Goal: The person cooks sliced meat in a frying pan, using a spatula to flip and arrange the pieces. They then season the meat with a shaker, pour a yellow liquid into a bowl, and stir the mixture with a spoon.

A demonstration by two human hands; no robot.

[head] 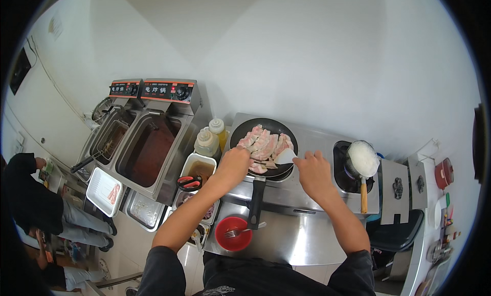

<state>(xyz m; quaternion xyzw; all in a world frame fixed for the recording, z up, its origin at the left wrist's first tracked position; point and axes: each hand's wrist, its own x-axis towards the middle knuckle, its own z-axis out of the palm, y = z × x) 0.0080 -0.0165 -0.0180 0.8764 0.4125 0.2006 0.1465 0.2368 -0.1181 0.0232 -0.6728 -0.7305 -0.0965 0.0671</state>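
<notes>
Strips of pale pink raw-looking meat (pixel 264 140) lie in a black frying pan (pixel 239 131) on the steel stove. My left hand (pixel 236 163) is over the pan's left front rim, closed on a thin metal utensil (pixel 257 160) that reaches the meat; its exact kind is hidden by the fingers. At the right rim, my right hand (pixel 312 171) grips a white spatula (pixel 285 157), its broad blade beside the meat. The pan's black handle (pixel 256 204) points towards me, its end above a red bowl (pixel 224 242) with a fork (pixel 232 233) in it.
A saucepan (pixel 364 181) of white foam stands over a lit burner at right. To the left are squeeze bottles (pixel 207 142), red-handled scissors (pixel 189 183), a double electric fryer (pixel 153 154) and a white tray (pixel 100 188) with meat. Other people (pixel 30 196) are at far left.
</notes>
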